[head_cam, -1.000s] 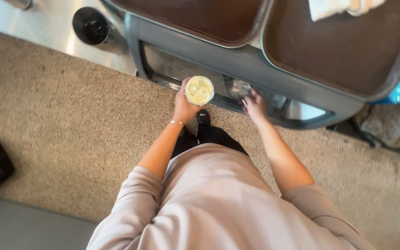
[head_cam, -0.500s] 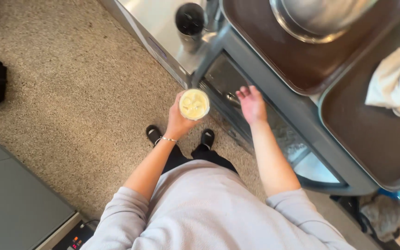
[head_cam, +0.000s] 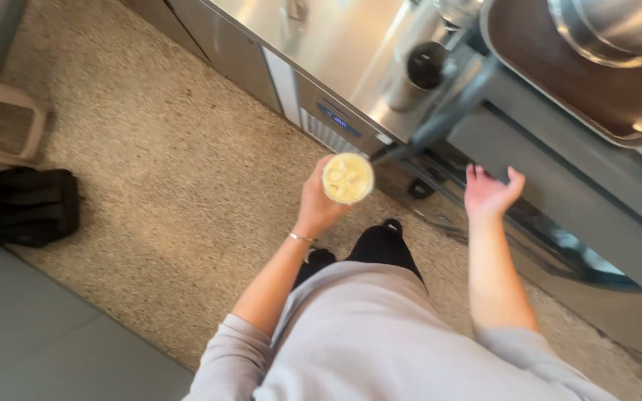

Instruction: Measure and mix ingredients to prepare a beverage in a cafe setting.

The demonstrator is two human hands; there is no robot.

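Observation:
My left hand holds a clear cup of pale yellow drink with ice, upright, in front of my body. My right hand is open with fingers spread, empty, hovering just in front of the grey cart's edge without touching it. A thin bracelet sits on my left wrist. Below the hands I see my grey top, dark trousers and black shoes on the speckled floor.
A stainless steel counter with a small blue display runs ahead. A metal jug stands on it. Brown trays and a metal bowl sit on the cart. A black bag lies at the left beside a chair frame.
The view has swung to the right along the cart and counter. My right hand has come off the cart's lower shelf and is now free in the air. The cup stays in my left hand.

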